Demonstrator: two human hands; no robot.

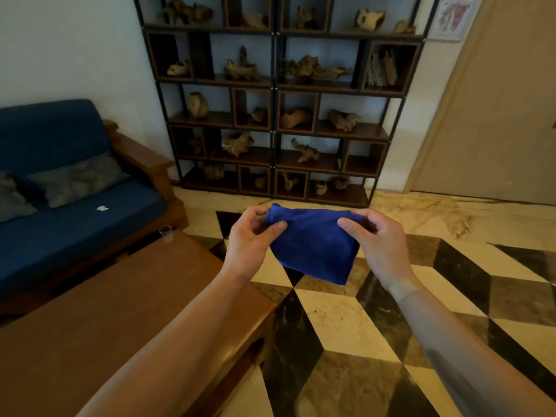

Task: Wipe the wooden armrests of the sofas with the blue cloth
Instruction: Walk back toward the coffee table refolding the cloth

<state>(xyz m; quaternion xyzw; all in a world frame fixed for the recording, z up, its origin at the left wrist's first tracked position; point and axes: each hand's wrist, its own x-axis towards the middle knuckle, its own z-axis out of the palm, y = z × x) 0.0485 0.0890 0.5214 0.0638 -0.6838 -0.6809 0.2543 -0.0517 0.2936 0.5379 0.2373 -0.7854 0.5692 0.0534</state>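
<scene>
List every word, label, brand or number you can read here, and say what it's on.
No text can be read.
Wall poster: a reddish picture; any print is too blurred.
Blue cloth, held by the left hand and right hand: no label showing.
Plastic cup: no marking visible.

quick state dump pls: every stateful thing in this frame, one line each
blue cloth: folded, held in mid-air over the floor, touching no armrest
left hand: pinching the cloth's left top corner
right hand: pinching the cloth's right top corner
wooden armrest: bare, not being wiped
sofa: unoccupied, two cushions and a white scrap on the seat
plastic cup: upright on the coffee table
door: shut
</scene>
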